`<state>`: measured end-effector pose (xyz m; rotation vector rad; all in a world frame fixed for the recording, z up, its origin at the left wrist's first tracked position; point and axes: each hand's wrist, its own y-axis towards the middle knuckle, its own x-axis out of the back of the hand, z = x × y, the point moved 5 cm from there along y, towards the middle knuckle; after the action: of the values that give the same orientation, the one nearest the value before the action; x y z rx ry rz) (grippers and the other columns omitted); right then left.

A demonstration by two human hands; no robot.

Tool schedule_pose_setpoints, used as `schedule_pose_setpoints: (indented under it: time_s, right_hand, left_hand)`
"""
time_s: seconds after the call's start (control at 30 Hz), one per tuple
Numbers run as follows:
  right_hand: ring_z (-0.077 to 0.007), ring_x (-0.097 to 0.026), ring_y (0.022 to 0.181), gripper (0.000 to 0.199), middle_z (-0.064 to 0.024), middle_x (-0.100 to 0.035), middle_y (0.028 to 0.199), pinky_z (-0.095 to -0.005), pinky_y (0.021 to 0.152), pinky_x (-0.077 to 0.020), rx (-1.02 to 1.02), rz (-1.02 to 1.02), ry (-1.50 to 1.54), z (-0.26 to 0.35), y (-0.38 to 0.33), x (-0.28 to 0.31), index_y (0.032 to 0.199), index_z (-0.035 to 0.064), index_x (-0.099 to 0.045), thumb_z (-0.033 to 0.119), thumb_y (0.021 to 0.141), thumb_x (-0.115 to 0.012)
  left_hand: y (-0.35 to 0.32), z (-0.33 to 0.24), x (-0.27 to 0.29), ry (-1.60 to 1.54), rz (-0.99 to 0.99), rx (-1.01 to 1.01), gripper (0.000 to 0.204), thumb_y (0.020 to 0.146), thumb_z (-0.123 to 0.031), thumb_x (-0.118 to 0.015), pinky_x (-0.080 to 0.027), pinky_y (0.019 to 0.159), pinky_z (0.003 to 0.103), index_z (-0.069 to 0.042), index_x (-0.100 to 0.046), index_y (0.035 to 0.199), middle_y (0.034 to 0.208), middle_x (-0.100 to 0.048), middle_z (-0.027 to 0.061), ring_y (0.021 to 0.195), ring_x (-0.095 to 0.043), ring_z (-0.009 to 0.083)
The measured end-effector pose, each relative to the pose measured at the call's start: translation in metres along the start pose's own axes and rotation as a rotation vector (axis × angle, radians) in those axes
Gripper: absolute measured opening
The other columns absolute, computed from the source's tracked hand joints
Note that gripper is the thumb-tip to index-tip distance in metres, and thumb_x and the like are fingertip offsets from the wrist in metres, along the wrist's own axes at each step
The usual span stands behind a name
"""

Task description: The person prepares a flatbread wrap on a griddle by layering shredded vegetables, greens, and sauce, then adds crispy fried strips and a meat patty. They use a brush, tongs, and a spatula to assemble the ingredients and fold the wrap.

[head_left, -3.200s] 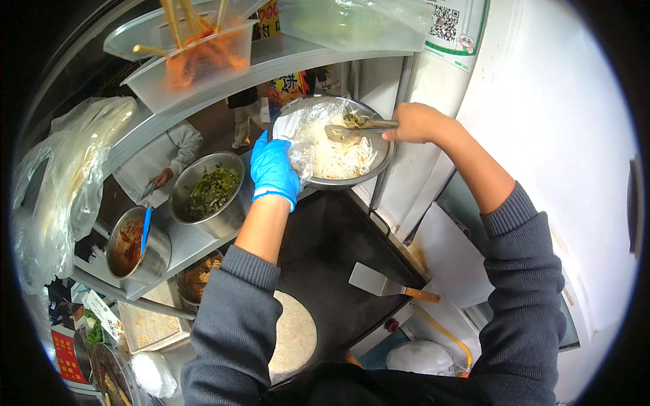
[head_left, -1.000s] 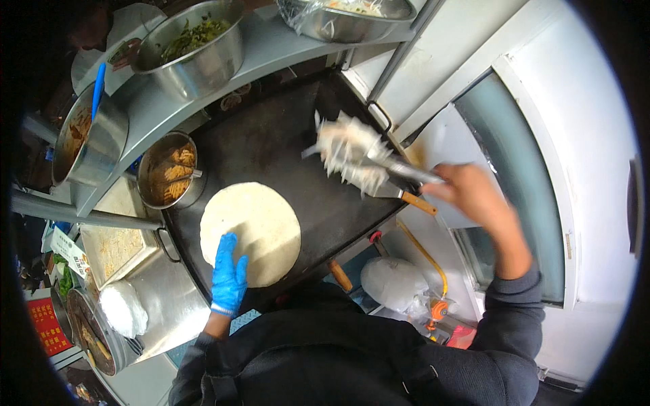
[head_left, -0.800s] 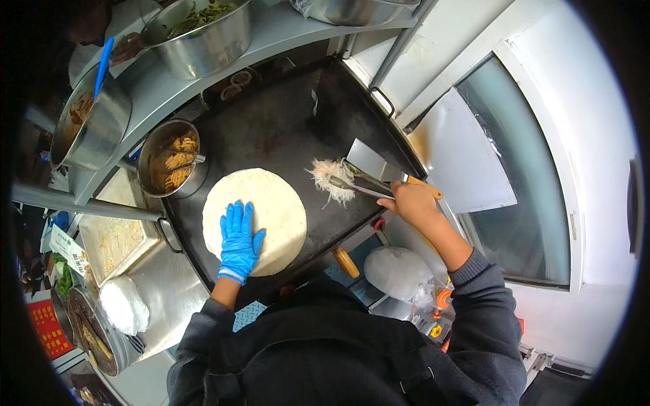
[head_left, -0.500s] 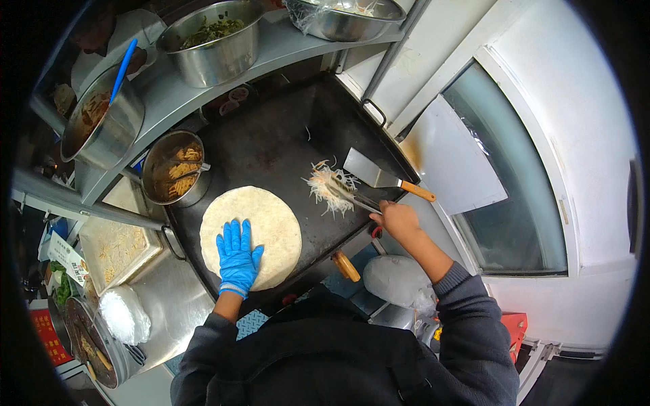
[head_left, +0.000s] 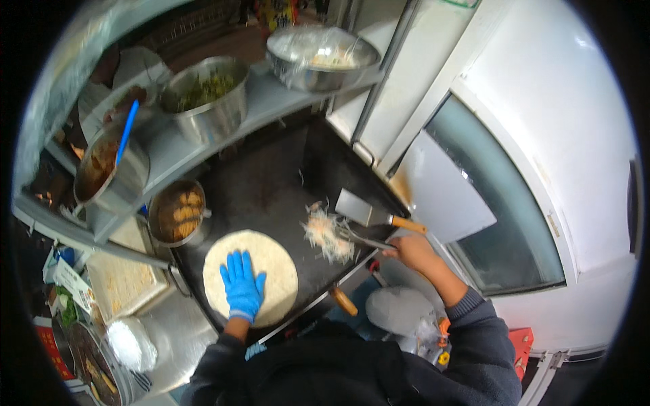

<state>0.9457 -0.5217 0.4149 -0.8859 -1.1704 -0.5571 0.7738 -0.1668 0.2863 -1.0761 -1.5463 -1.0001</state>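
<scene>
Dark griddle metal (head_left: 261, 172) fills the middle of the stall, with a grey shelf (head_left: 263, 101) behind it and a white wall to the right. On the griddle's left part, close to the near edge, lies a round flatbread (head_left: 281, 262). The left hand (head_left: 242, 289), in a blue glove, rests palm down on it, fingers spread, gripping nothing. The bare right hand (head_left: 414, 254) has its fingers closed around metal tongs (head_left: 371, 241), whose tips reach the shredded vegetables (head_left: 327, 233); whether they pinch any, I cannot tell.

An uneven push from the glove could wrinkle the bread or slide it over the near edge. If that hand slipped off, the thin glove would meet the metal, likely hot. A quick sweep of the tongs could scatter the loose strands, and those lying apart might scorch. The spatula (head_left: 355, 207) lies just beyond the tongs, its wooden handle sticking out past the griddle's edge, so a knock from the right hand could tip it off.

The bread looks pale cream, flat and whole, faintly mottled, with no dark browning on its visible side. The vegetables form a loose, ragged heap, whitish with a touch of orange.
</scene>
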Motion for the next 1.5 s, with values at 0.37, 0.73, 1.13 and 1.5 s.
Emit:
schedule_pose_setpoints:
  time_s: [0.37,0.73,1.13,1.5]
  right_hand:
    - [-0.0366,-0.061,0.069,0.050,-0.0189,-0.061,0.069,-0.0444,0.064,-0.0471,0.085,-0.553,-0.149,-0.016,0.062,0.338,0.081,0.0014,-0.065,0.051,0.085,-0.061]
    - [-0.0348,-0.066,0.078,0.052,-0.0179,-0.067,0.079,-0.0432,0.070,-0.0520,0.099,-0.314,-0.266,0.028,0.212,0.346,0.084,-0.0019,-0.068,0.050,0.083,-0.065]
    - [-0.0191,-0.054,0.040,0.047,-0.0059,-0.054,0.051,-0.0335,0.043,-0.0446,-0.001,-0.327,0.124,-0.018,0.143,0.352,0.073,-0.0013,-0.063,0.043,0.090,-0.062]
    - [-0.0166,-0.051,0.050,0.040,-0.0063,-0.052,0.056,-0.0320,0.050,-0.0439,-0.005,-0.330,0.256,-0.007,-0.017,0.249,0.083,0.0011,-0.068,0.040,0.088,-0.064]
  left_hand:
    - [0.004,-0.007,0.006,0.018,-0.005,-0.004,0.073,0.088,-0.042,-0.055,-0.007,0.115,0.056,-0.002,-0.032,0.145,0.151,-0.029,0.0219,0.142,-0.020,0.0401]
    - [0.008,-0.007,0.006,0.027,0.037,0.015,0.073,0.088,-0.044,-0.054,-0.007,0.116,0.055,-0.003,-0.033,0.145,0.150,-0.029,0.0216,0.142,-0.020,0.0389]
    - [0.004,-0.007,0.007,0.050,0.032,0.001,0.074,0.089,-0.044,-0.053,-0.007,0.116,0.055,-0.003,-0.030,0.146,0.152,-0.027,0.0213,0.143,-0.019,0.0390]
    - [0.000,-0.004,0.002,0.043,-0.014,-0.018,0.074,0.090,-0.041,-0.055,-0.009,0.115,0.055,-0.002,-0.028,0.147,0.152,-0.027,0.0203,0.143,-0.018,0.0378]
